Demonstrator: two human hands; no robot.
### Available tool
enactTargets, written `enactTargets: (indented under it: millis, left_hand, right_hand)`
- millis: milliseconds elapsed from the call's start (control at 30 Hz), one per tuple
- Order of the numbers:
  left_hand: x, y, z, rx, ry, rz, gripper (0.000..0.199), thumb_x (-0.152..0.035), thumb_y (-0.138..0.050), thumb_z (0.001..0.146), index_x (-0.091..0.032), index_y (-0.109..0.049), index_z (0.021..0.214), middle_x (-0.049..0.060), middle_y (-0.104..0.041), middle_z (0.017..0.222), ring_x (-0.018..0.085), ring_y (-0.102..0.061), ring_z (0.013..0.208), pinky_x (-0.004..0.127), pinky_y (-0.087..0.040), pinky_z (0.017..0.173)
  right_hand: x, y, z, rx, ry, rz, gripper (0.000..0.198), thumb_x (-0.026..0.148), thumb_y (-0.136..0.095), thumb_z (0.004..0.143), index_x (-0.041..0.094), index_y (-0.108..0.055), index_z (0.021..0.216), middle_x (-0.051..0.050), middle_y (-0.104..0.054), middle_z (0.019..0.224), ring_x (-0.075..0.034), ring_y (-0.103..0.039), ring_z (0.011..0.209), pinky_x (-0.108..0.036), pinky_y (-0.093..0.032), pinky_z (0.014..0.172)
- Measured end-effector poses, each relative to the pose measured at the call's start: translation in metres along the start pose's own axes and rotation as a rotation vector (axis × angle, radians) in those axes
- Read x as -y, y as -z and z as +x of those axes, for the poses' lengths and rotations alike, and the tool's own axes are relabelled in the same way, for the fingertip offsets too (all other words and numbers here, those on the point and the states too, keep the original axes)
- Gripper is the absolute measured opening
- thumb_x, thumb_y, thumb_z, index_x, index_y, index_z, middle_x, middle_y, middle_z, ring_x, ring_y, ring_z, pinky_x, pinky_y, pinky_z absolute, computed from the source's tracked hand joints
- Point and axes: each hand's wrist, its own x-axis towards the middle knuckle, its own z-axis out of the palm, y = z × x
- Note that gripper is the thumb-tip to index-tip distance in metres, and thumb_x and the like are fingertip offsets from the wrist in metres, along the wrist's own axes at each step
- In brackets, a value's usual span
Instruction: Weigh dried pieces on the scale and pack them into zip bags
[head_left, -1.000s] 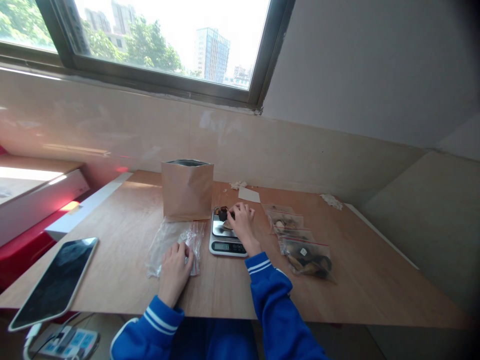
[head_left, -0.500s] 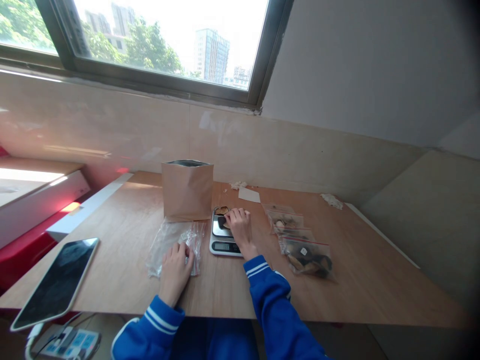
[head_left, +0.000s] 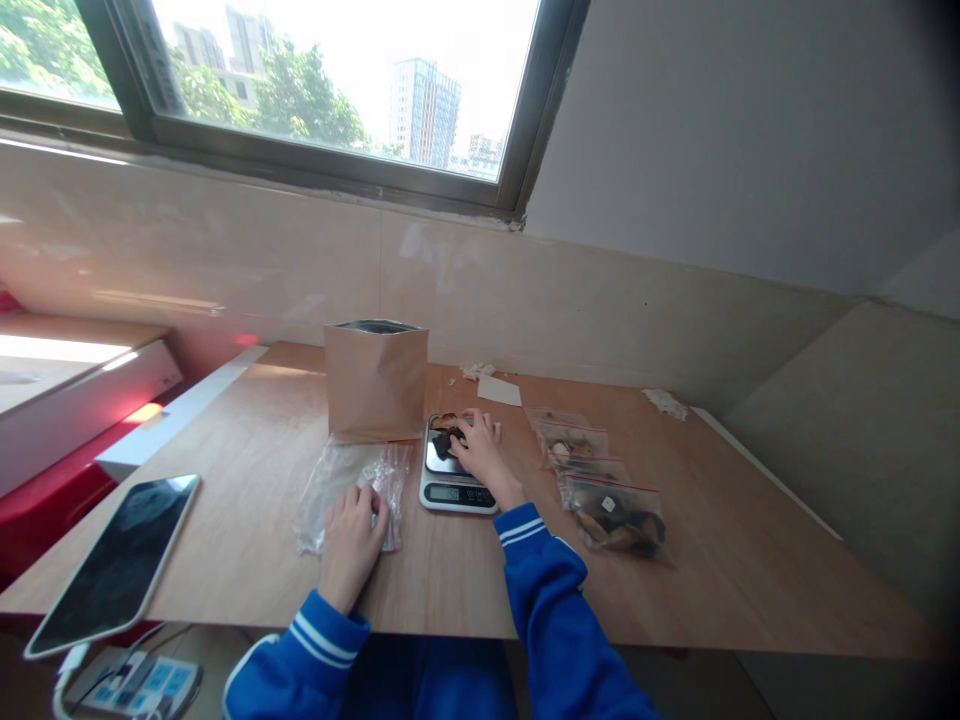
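My right hand [head_left: 480, 445] is over the metal plate of a small kitchen scale [head_left: 459, 498], thumb and fingers parted around dark and brown dried pieces [head_left: 444, 443] that look like dried mushrooms. The fingers touch or nearly touch these pieces, and partly hide them. The scale's display is lit, but its digits are too small to read. To the left, my left hand [head_left: 352, 535] rests on flat clear plastic zip bags [head_left: 330, 490], its fingers loosely bent and the thumb apart.
Behind the clear bags stands an open brown paper pouch [head_left: 376, 385] with a silvery lining. Filled zip bags [head_left: 619, 515] lie right of the scale, below a white card [head_left: 499, 390]. A tablet [head_left: 112, 565] overhangs the table's front left edge, above a power strip [head_left: 146, 685].
My right hand's fingers have spread from a pinch at the dried pieces and shifted slightly right, uncovering more of the pieces and the scale's panel. My left hand stays still.
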Motion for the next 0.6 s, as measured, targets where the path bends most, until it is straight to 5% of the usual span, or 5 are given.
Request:
enactTargets:
  millis: [300, 600]
  left_hand:
    - [0.000, -0.001, 0.000, 0.032, 0.013, -0.008, 0.025, -0.027, -0.033, 0.094, -0.018, -0.054, 0.084, 0.007, -0.057, 0.085, 0.023, -0.054, 0.082, 0.036, -0.040, 0.075]
    - [0.001, 0.000, 0.000, 0.019, 0.000, -0.021, 0.024, -0.028, -0.033, 0.095, -0.019, -0.052, 0.083, 0.006, -0.056, 0.083, 0.023, -0.055, 0.081, 0.035, -0.039, 0.074]
  right_hand:
    - [-0.001, 0.003, 0.008, 0.103, 0.020, -0.043, 0.016, 0.030, -0.059, 0.089, 0.022, -0.068, 0.099, -0.010, -0.056, 0.111, -0.028, -0.045, 0.108, -0.042, -0.035, 0.090]
    - [-0.001, 0.011, 0.005, -0.122, -0.042, 0.129, 0.015, 0.023, -0.052, 0.089, 0.020, -0.067, 0.090, -0.008, -0.062, 0.103, -0.026, -0.052, 0.102, -0.041, -0.036, 0.088]
